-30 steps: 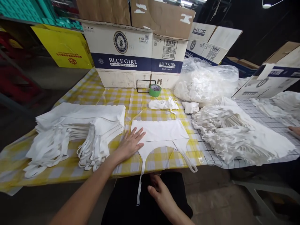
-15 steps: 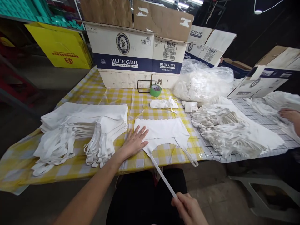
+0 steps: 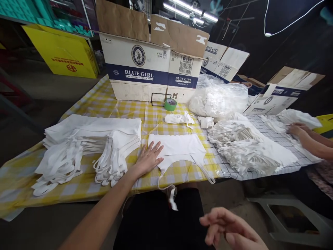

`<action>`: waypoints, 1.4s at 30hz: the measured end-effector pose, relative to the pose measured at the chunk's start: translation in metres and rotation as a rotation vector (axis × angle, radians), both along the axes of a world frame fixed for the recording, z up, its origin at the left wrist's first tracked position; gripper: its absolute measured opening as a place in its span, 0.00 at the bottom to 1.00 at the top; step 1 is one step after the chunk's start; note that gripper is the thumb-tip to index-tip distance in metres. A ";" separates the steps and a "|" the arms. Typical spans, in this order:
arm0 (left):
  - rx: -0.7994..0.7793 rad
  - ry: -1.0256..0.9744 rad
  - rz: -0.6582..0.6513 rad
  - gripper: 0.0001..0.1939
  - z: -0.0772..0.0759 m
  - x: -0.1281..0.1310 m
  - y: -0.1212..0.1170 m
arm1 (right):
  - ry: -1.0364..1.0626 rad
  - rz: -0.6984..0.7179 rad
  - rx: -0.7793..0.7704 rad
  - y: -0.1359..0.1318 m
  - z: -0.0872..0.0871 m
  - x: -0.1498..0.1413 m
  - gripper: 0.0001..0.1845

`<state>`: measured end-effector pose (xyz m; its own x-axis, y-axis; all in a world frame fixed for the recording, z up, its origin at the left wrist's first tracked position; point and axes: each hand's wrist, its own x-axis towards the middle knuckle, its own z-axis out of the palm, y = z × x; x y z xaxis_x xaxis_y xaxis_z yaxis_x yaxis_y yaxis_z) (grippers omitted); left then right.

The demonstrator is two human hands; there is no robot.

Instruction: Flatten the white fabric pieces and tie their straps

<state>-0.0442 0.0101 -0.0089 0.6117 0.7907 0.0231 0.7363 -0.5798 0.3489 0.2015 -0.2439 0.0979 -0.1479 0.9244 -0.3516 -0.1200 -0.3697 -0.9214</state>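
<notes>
My left hand [image 3: 148,159] lies flat with fingers spread on the left edge of a white strapped garment [image 3: 179,147] spread on the yellow checked tablecloth [image 3: 109,104]. One long strap [image 3: 170,194] dangles off the table's front edge, curled and loose. My right hand [image 3: 229,231] hovers below the table edge over my dark lap, fingers loosely apart and holding nothing. To the left sits a neat stack of folded white garments [image 3: 91,137] with straps hanging forward.
A loose heap of white garments [image 3: 247,149] lies at the right. A plastic bag of white pieces [image 3: 218,99], green tape roll [image 3: 171,104] and Blue Girl cartons [image 3: 145,73] stand behind. Another person's hands [image 3: 299,130] work at the far right.
My right hand let go of the strap it was pulling taut; the strap has sprung back and hangs curled. The other person's hands have come further into view at the right.
</notes>
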 end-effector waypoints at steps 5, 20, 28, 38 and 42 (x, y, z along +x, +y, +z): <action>0.017 -0.040 0.024 0.29 0.004 0.000 -0.004 | -0.155 -0.044 0.088 0.047 0.009 -0.010 0.11; 0.119 -0.613 -0.043 0.20 0.007 0.002 -0.126 | -0.211 0.039 0.048 0.088 -0.169 -0.108 0.20; -0.091 -0.781 0.094 0.18 0.000 -0.016 -0.151 | -0.145 0.141 -0.005 0.029 -0.157 -0.075 0.22; -0.928 -0.803 0.301 0.18 -0.052 0.001 -0.217 | 0.177 -0.118 -0.224 0.007 -0.147 -0.069 0.18; -1.201 -0.831 0.183 0.16 -0.052 0.009 -0.231 | 0.204 -0.162 -0.226 0.021 -0.131 -0.081 0.16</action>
<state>-0.0355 -0.2208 -0.0607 0.6428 0.6525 -0.4013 0.1173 0.4338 0.8933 0.1209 -0.2232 -0.0331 -0.0942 0.8438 -0.5283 -0.3676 -0.5227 -0.7692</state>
